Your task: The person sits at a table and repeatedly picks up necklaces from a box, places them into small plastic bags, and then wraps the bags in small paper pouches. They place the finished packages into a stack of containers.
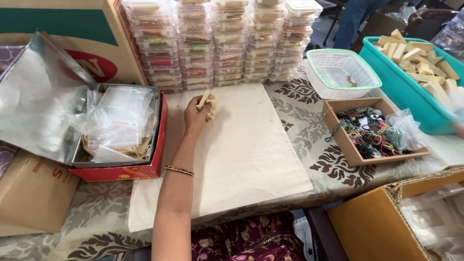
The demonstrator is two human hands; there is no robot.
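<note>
The worktop (309, 130), draped in a patterned grey cloth, fills most of the frame. On it, at centre, lies a plain cream cloth (241, 154). At upper left stands a big carton (53, 29) with a green band and a red disc on its side, its top cut off by the frame edge. Upper centre holds stacks of clear lidded boxes (217, 41), their contents too small to make out. A teal tub (411, 92) at upper right carries pale wooden blocks (420, 63), and its right end is blurred. At left, a red box (145, 159) with an open silver lid (38, 96) is full of small clear bags (118, 121). A brown carton (377, 227) at lower right is cut off by the frame, with clear plastic inside. Another flat brown package (34, 193) lies at lower left, partly under the red box. A white basket (340, 72) with a green rim sits beside the tub. Below it, a wooden tray (345, 142) holds dark threads and beads, hard to tell apart.

The left hand (195, 116), just right of the red box, is closed around a small tan pouch (209, 102) over the cream cloth's upper edge. The right hand is out of view.
</note>
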